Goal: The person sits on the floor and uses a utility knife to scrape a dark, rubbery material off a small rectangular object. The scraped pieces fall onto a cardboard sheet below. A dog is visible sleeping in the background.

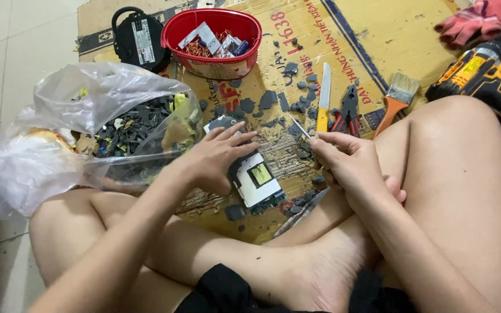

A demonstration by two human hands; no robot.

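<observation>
The circuit board is a flat, roughly rectangular unit with a white top face, a dark border, and a small yellow-green square component framed in black near its centre. It lies flat on the cardboard sheet, tilted slightly off square, with the left hand pressing down on its upper left portion, so that this part is hidden. The thin metal tool is a slim, pointed, silver rod pinched in the fingertips of the right hand, its tip angled up and to the left, above the board's upper right corner.

Head view, steeply down, close
</observation>
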